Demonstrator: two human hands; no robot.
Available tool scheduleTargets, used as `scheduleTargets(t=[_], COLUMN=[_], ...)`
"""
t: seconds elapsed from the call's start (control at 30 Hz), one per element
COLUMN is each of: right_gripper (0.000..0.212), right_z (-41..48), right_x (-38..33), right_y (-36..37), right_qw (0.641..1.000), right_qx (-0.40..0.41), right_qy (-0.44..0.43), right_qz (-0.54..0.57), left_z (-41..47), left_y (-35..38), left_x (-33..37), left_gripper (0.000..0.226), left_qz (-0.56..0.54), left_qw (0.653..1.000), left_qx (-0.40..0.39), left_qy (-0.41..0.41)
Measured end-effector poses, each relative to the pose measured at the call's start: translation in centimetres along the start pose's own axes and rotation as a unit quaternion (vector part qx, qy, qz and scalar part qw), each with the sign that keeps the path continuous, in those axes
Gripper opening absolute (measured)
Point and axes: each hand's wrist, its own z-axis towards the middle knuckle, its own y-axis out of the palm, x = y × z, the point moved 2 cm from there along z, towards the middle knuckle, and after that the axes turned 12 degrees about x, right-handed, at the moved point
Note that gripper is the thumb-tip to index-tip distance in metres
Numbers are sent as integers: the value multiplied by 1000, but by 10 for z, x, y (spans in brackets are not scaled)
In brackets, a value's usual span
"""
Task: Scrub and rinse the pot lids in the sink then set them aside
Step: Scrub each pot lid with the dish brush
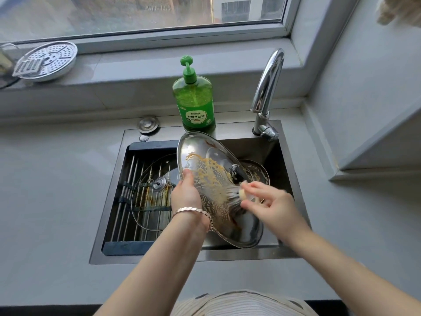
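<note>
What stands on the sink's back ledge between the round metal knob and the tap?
A green pump bottle of dish soap stands there, with the knob on one side and the tap on the other, as the head view shows.

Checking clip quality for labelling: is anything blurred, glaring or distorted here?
Head view: the right hand and its scrubber are motion-blurred; the left hand and the lid it grips are sharp; daylight glints off the faucet; the wide-angle lens bows the window frame.
</note>
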Motion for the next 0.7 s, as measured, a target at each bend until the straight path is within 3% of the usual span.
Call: scheduleTargets(t=[0.1, 0.23, 0.37, 0.57, 0.7], right_gripper=[38, 39, 39, 38, 37], right_z=[15, -2, 20, -4, 15], right_x=[7, -5, 8, -14, -6], right_y=[-6, 7, 0, 13, 2], right_qw=[997, 999, 996, 999, 997], right_qx=[31, -13, 29, -34, 25], right_qy=[64, 21, 87, 1, 64], right_qz=[-21, 24, -6, 20, -19], left_z=[-4, -7, -11, -15, -16], left_y=[0, 1, 0, 1, 1], left_x=[-2, 5, 5, 14, 15], left_gripper=[37, 31, 29, 27, 26], left_qz=[-14, -36, -45, -82, -88], left_qw=[1000, 999, 998, 994, 993], left_qx=[-4, 17, 16, 22, 28], left_qy=[-8, -22, -33, -64, -68])
